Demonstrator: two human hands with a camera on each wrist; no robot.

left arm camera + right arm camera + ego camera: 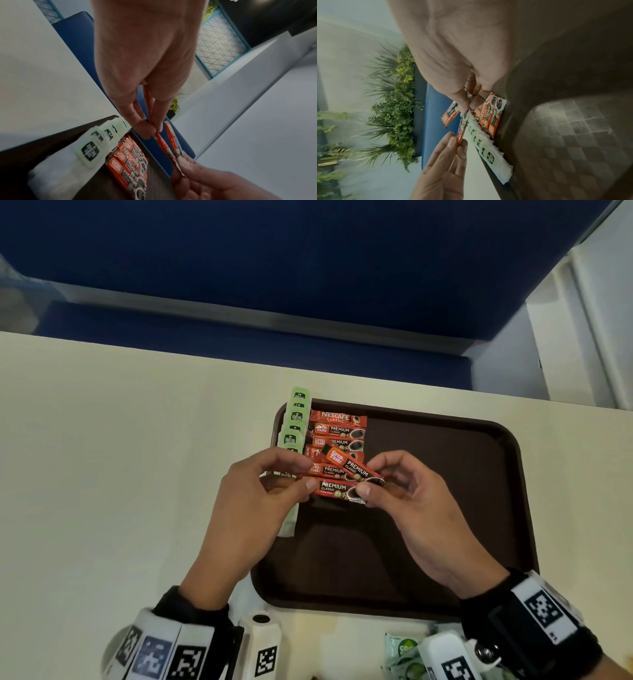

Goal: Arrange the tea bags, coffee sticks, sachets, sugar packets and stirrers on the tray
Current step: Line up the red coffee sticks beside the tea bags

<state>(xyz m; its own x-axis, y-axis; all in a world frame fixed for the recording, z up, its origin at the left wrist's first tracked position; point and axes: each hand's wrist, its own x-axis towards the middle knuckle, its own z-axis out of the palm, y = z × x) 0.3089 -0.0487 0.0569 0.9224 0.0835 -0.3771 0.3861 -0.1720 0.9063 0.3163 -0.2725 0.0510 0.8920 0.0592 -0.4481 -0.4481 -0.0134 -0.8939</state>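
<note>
A brown tray (445,491) lies on the cream table. Green tea bags (294,422) (96,146) (481,143) overlap in a column along its left edge. Beside them red coffee sticks (337,433) (130,162) (491,116) lie in a column. Above these, my left hand (307,475) (152,129) pinches the left end of a level coffee stick (337,490) (163,146) (462,129). My right hand (370,479) (468,108) pinches its right end, together with a second, tilted stick (349,465) (171,136) (449,115) whose other end hangs free.
Green sachets (404,652) lie on the table near its front edge, below the tray. The tray's right and near parts are bare. A blue bench (239,344) runs behind the table's far edge. Cream tabletop (120,457) stretches to the left.
</note>
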